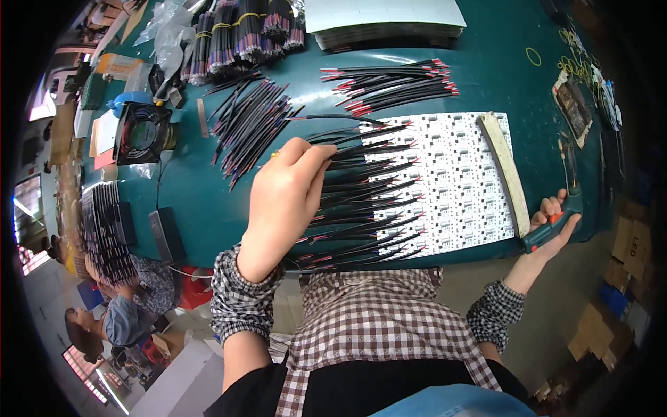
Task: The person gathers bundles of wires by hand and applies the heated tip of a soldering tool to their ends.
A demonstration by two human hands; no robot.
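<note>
A white sheet of printed circuit boards (455, 184) lies before me, covered in rows of small dark components. Black wires (347, 198) with bared ends reach across its left edge in a row. My left hand (288, 184) hovers over their left ends, thumb and fingers pinched on a black wire (358, 151). At the right table edge, my right hand (556, 226) grips a green soldering gun (571, 201) with a red trigger, its metal tip pointing away from me. A cream-coloured bar (504, 170) rests across the right side of the sheet.
Loose wires lie in piles, one dark (253, 125) and one red-ended (396, 83). Behind are banded wire bundles (240, 31) and a stack of white sheets (385, 24). A black fan (144, 132) stands left, a soiled pad (572, 108) right. Another person (128, 313) sits at lower left.
</note>
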